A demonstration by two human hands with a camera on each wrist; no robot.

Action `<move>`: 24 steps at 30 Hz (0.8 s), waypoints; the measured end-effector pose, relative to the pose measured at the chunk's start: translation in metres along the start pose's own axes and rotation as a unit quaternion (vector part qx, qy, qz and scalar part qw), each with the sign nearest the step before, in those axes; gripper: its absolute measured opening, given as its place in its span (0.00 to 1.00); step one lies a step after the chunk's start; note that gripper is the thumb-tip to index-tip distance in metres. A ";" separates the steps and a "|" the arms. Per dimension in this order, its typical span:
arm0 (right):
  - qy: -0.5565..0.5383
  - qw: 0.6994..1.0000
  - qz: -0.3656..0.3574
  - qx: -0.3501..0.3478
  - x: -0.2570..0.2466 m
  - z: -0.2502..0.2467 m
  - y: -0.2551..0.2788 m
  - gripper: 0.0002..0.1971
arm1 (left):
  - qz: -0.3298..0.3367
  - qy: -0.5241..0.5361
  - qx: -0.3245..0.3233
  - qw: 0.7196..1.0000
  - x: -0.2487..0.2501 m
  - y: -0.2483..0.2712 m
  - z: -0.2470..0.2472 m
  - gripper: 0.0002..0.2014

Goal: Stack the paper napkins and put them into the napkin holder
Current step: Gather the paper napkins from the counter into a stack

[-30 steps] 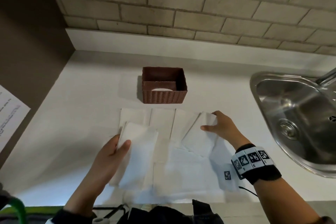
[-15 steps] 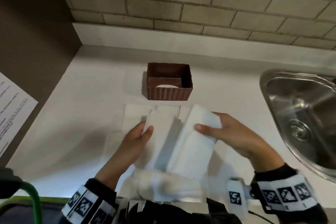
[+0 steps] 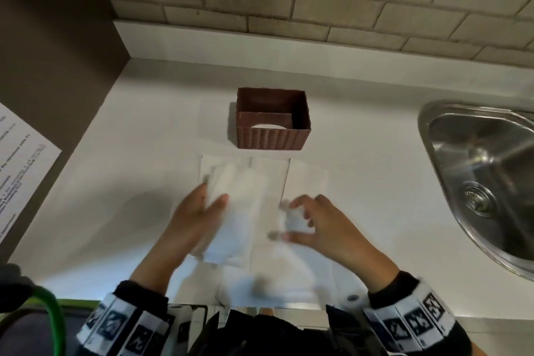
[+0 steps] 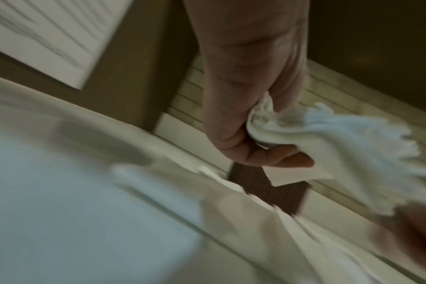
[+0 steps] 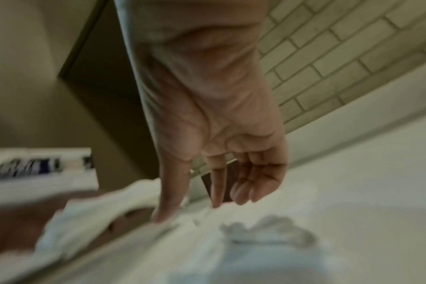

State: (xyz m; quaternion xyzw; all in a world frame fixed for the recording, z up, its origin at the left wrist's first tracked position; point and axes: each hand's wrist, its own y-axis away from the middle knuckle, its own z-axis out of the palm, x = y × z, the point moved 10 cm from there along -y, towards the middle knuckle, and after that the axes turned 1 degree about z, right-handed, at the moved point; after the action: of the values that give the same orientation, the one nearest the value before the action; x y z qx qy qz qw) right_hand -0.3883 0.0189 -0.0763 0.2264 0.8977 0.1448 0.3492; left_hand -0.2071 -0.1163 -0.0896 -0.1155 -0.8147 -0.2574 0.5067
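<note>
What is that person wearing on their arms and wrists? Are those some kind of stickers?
Both hands are bare: the left hand and the right hand wear no gloves. Each wrist carries a white band printed with square black-and-white marker patterns, the left wristband and the right wristband, over black cuffs. A small white block bearing the same kind of pattern shows in earlier pictures by the right wrist; here it is blurred.

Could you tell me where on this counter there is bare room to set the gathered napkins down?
Bare counter lies left of the napkin holder, toward the dark side panel; another patch runs between the holder and the sink. The strip behind the holder, below the brick wall, is free too. In front of the holder, loose napkins and both hands crowd it.
</note>
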 end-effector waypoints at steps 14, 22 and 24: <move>0.059 0.995 -0.011 -0.076 0.046 0.027 0.020 0.12 | -0.020 0.108 0.078 0.991 -0.037 0.002 -0.065 0.05; -0.173 0.975 -0.064 -0.124 0.010 -0.046 0.031 0.13 | -0.023 0.098 0.110 0.989 -0.044 0.003 -0.079 0.08; -0.241 0.961 -0.069 -0.116 -0.007 -0.062 0.025 0.09 | -0.024 0.103 0.115 0.988 -0.044 0.004 -0.080 0.07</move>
State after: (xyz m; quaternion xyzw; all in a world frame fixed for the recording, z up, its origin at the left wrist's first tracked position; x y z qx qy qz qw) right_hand -0.4188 0.0305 -0.0180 0.1500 0.7776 0.1646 0.5880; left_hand -0.1233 -0.1527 -0.0991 -0.0100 -0.7851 -0.1840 0.5913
